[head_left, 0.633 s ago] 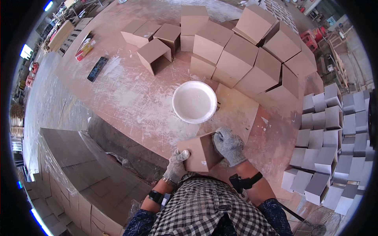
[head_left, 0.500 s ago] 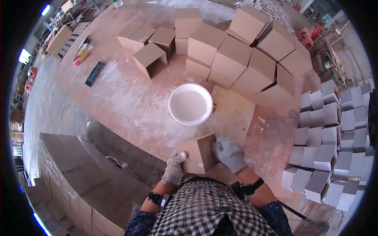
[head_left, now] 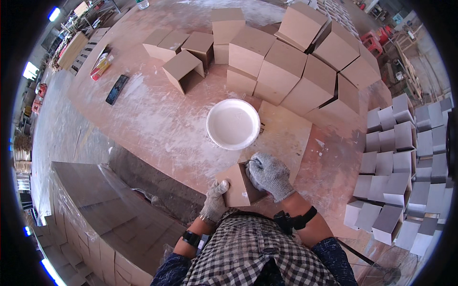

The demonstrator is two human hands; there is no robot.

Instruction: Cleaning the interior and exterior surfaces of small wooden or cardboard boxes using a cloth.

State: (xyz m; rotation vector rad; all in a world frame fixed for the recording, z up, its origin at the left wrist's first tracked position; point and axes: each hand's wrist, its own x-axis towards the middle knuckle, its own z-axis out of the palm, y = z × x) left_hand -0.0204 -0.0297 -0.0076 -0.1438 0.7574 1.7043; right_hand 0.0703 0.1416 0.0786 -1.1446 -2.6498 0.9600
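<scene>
Black flat object (head_left: pixel 117 89) lay far left on dusty reddish surface (head_left: pixel 157 119). Near left, stack of brown sheets (head_left: pixel 90 200) under clear film. Left hand (head_left: pixel 214 200), grey-gloved, fingers curled round left edge of small brown box (head_left: pixel 241 183), gripping it. Box sat at near edge of surface, just below white bowl (head_left: pixel 233 124). Right hand (head_left: pixel 269 174), gloved, closed over box's right upper side, pressing it. Open-sided brown boxes (head_left: pixel 286 66) clustered far centre and right. Grey boxes (head_left: pixel 405 162) stacked off right.
</scene>
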